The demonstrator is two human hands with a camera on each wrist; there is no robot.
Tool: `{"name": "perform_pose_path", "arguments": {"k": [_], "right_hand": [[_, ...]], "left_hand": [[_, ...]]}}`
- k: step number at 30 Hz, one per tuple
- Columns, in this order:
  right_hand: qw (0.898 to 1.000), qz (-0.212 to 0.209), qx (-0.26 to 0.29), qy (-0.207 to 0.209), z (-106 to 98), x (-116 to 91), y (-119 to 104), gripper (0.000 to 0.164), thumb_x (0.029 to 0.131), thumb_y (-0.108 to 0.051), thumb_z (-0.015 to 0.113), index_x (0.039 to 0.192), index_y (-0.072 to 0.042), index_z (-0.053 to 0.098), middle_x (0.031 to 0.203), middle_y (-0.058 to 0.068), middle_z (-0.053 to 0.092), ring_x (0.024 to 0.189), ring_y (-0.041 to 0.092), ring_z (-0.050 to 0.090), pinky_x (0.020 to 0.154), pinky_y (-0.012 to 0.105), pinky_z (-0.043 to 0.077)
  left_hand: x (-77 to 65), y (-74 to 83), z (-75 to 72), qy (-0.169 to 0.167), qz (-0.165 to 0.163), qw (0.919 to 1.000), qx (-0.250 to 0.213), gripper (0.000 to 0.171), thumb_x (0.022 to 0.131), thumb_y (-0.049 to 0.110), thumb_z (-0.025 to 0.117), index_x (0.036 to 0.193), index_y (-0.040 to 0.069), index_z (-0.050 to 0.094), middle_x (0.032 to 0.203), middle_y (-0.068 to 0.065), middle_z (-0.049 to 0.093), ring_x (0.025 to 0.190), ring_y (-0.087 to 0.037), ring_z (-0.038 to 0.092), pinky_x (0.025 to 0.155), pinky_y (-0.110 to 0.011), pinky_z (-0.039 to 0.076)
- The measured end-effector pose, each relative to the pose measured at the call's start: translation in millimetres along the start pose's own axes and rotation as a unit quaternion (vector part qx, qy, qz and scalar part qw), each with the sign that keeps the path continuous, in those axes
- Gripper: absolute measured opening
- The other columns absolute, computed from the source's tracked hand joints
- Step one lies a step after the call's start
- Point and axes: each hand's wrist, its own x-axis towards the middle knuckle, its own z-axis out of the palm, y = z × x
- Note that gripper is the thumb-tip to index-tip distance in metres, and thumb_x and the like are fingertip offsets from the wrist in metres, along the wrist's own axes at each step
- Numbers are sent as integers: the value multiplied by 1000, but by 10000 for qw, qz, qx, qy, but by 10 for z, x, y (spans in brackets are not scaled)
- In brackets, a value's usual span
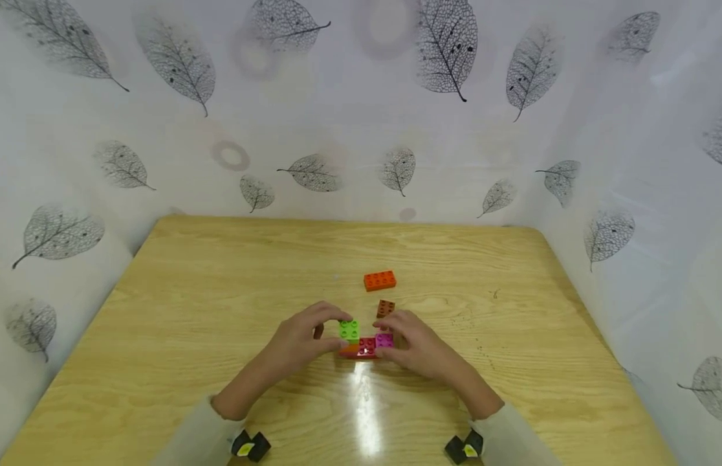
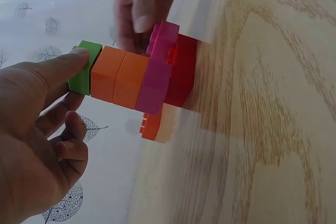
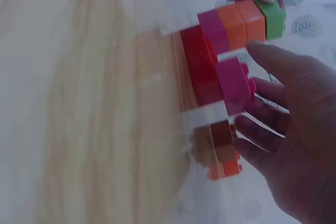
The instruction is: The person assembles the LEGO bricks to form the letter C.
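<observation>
A red base brick (image 1: 367,347) lies on the table with a stack on its left end: a magenta brick (image 2: 154,85), two orange bricks (image 2: 118,75) and a light green brick (image 1: 349,331) on top. My left hand (image 1: 303,336) pinches the green brick between thumb and fingers. A second magenta brick (image 3: 234,85) sits on the base's right end. Around that brick my right hand (image 1: 416,343) hovers with fingers spread and slightly bent, the thumb near the orange bricks. Whether its fingertips touch anything, I cannot tell.
Just beyond my right hand lies a small brown brick (image 1: 386,308). Farther back on the wooden table (image 1: 250,272) is a flat orange brick (image 1: 380,280). A white curtain with leaf prints (image 1: 338,129) surrounds the table's back and sides.
</observation>
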Motion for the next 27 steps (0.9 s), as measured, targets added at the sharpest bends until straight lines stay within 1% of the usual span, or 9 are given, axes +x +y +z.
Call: {"name": "perform_pose_path", "arguments": {"k": [1,3,6,8,11,14,17,21,27], "right_hand": [[9999,-55,64,98,9,3,-28,51,96,-46,66,137,-16,60,131,-3,58,119,19,54,97,47,48],[9988,-203,335,292,35,21,-91,49,97,-42,66,137,-14,59,130,1,59,121,21,54,98,49,49],[9947,-535,702,535,83,64,-188,44,98,-34,68,135,-10,60,128,6,61,118,22,57,96,47,50],[9921,-761,703,712,112,99,-235,40,97,-30,69,132,-12,62,127,4,63,117,20,56,96,46,50],[9887,-1008,568,957,139,142,-277,33,97,-27,70,128,-17,65,127,-3,64,119,16,56,98,47,50],[9865,-1127,557,1048,151,167,-294,29,96,-25,70,125,-22,66,123,-7,66,113,14,58,95,48,51],[9853,-1168,567,1113,162,180,-299,28,95,-24,72,122,-22,67,119,-9,67,108,14,58,94,45,50],[9833,-1238,421,1264,181,192,-289,27,93,-21,73,120,-21,68,116,-8,68,104,16,57,93,39,46],[9827,-1207,461,1328,205,193,-280,27,92,-20,75,118,-20,69,114,-8,69,103,18,55,91,37,44]], "left_hand": [[1,-5,3,4,15,10000,-38,36,90,39,75,125,33,66,114,17,60,74,-7,48,58,-23,43],[3,-17,10,21,58,9999,-138,36,90,38,75,125,32,66,113,16,61,74,-7,48,59,-23,43],[1,-32,26,56,102,9994,-327,36,90,35,76,124,31,66,112,15,61,74,-8,48,60,-23,43],[-2,-40,37,79,98,9990,-418,36,90,35,76,124,30,66,110,14,62,74,-8,47,61,-23,43],[-5,-41,49,104,29,9987,-506,36,89,35,77,124,30,66,109,14,62,74,-9,47,60,-23,43],[-2,-32,55,129,-52,9983,-561,36,89,35,77,123,30,66,111,14,62,75,-10,47,60,-23,43],[0,-21,58,153,-125,9979,-624,36,89,32,78,122,28,67,113,13,63,75,-10,48,59,-23,43],[-1,-7,60,183,-201,9971,-715,35,88,28,79,121,26,67,113,11,64,74,-10,48,59,-23,43],[-15,11,64,217,-241,9961,-821,35,88,25,80,120,25,68,113,10,64,73,-11,48,58,-23,42]]}}
